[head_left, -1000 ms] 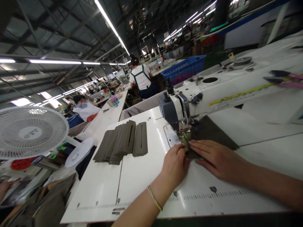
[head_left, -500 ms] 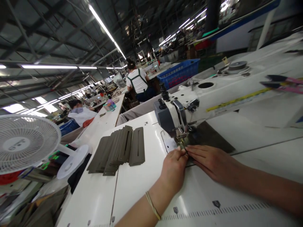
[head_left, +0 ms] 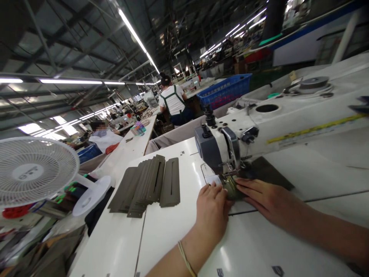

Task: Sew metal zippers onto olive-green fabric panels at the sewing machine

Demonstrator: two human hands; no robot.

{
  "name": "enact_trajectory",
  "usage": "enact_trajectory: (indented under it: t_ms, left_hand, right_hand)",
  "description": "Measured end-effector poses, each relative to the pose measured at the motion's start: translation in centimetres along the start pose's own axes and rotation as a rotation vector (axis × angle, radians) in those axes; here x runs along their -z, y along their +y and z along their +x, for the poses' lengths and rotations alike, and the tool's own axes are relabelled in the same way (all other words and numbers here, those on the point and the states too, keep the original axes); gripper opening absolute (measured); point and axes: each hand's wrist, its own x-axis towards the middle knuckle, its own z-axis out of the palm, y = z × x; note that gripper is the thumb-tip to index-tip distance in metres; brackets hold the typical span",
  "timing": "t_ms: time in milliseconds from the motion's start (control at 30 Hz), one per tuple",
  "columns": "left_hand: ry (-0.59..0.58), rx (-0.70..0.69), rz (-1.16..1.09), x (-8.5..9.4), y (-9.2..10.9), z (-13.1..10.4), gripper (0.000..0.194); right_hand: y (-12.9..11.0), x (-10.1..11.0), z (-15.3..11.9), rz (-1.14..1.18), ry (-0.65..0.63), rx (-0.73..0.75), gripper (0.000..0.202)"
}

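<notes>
An olive-green fabric piece (head_left: 233,190) lies under the needle area of a white and grey sewing machine (head_left: 211,150). My left hand (head_left: 211,209) is at its near left edge, fingers bent and closed against the fabric, thumb partly hidden. From the other side, my right hand (head_left: 268,198) lies flat with fingers stretched out together, their tips touching the fabric. A larger dark olive panel (head_left: 272,174) spreads behind my right hand, beneath the machine arm. The fingers hide part of the small piece.
Stacked olive strips with slits (head_left: 150,181) lie left on the white table (head_left: 170,231), beside a smaller pile (head_left: 170,182). A white fan (head_left: 34,171) stands at far left. Beyond the machine are a blue basket (head_left: 225,90) and a person in a white shirt (head_left: 174,100).
My left hand has spread a little away from my right hand, so more of the olive fabric shows between them. The right hand stays on the fabric. The view has shifted slightly.
</notes>
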Motion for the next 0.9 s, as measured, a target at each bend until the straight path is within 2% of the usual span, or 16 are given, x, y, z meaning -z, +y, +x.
enact_trajectory:
  t_ms: [200, 433, 633, 833, 900]
  left_hand:
    - [0.054, -0.160, -0.006, -0.7, -0.4, -0.4, 0.020]
    - [0.045, -0.303, 0.128, -0.1, -0.2, 0.4, 0.027]
    - [0.008, -0.297, 0.139, -0.2, -0.6, 1.0, 0.029]
    - [-0.060, -0.280, 0.138, -0.6, -1.5, 1.7, 0.025]
    - [-0.070, -0.292, 0.138, -0.7, -1.8, 1.9, 0.024]
  right_hand:
    - [0.4, 0.0, -0.6, -0.042, -0.033, 0.084, 0.031]
    - [-0.3, 0.0, -0.1, -0.190, -0.032, 0.160, 0.030]
    - [-0.3, 0.2, 0.9, -0.233, 0.000, 0.154, 0.035]
    - [0.5, -0.2, 1.1, -0.197, -0.050, 0.092, 0.033]
    - [0.7, -0.2, 1.3, -0.196, -0.032, 0.071, 0.032]
